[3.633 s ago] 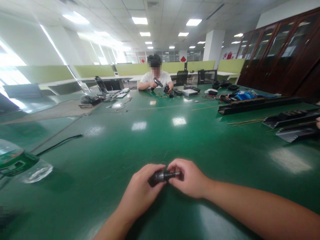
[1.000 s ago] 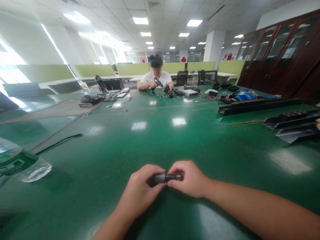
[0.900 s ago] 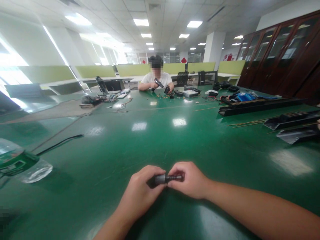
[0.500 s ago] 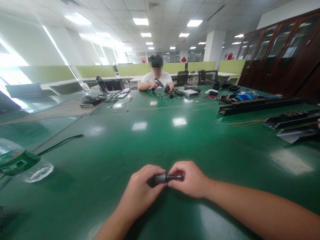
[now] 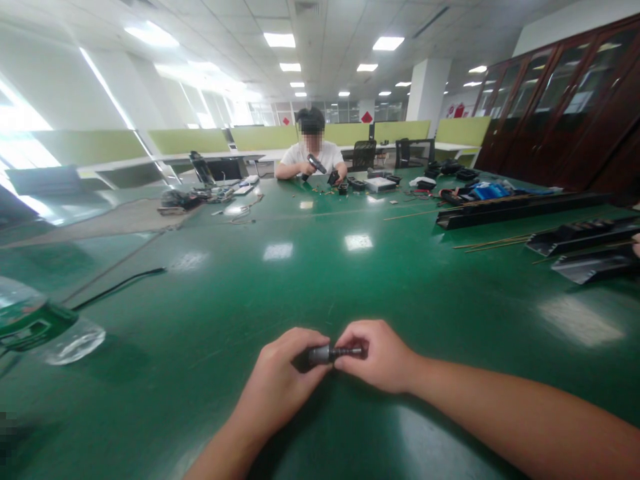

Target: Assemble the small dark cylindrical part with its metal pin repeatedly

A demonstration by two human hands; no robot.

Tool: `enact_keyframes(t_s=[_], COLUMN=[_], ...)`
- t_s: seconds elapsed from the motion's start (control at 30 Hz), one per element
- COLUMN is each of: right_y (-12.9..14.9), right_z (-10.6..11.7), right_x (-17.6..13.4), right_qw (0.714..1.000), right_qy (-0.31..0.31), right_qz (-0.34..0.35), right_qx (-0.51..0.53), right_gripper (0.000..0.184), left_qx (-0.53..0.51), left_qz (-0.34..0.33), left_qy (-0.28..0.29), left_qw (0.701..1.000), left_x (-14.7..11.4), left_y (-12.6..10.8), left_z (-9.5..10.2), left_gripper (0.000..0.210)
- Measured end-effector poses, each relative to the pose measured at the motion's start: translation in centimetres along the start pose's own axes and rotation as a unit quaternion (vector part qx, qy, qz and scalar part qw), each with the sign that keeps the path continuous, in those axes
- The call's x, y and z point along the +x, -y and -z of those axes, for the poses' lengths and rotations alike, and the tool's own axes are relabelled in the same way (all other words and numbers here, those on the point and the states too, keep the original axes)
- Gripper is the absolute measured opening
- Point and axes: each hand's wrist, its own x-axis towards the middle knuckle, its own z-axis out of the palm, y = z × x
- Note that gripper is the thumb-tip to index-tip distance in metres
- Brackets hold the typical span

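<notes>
A small grey cylindrical part with a thin, stepped dark shaft [image 5: 320, 354] lies sideways between my hands, a little above the green table [image 5: 215, 393]. Its thick grey end is gripped by the thumb and fingers of my left hand [image 5: 287, 367]. My right hand [image 5: 377, 357] pinches the thin shaft with thumb and fingertips, and the shaft's bright tip shows inside the curl of the fingers. The two hands almost touch at the middle of the part. My left palm hides the part's far left end; its exact kind I cannot make out.
At the left lies a plastic bottle [image 5: 43, 327] with a green label, near a black cable [image 5: 120, 288]. Black metal channels [image 5: 520, 210] and thin rods [image 5: 493, 243] occupy the right side. Across the table a person [image 5: 313, 157] handles a power tool [image 5: 316, 164] among small parts.
Both hands keep the same grip on the cylindrical part. The whole view has shifted very slightly; nothing else has visibly moved.
</notes>
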Motion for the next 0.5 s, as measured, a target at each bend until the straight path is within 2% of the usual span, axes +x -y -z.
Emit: enact_keyframes(t_s=[0.5], right_y=[-0.08], right_z=[0.06], right_x=[-0.03], right_qw=[1.0], right_qy=[0.002], right_qz=[0.003], right_qx=[-0.004], right_gripper=[0.01], left_qx=[0.009], left_qz=[-0.003], left_qy=[-0.001], left_qw=[1.0], left_x=[0.18], left_y=[-0.01], left_z=[0.06], left_gripper=[0.017])
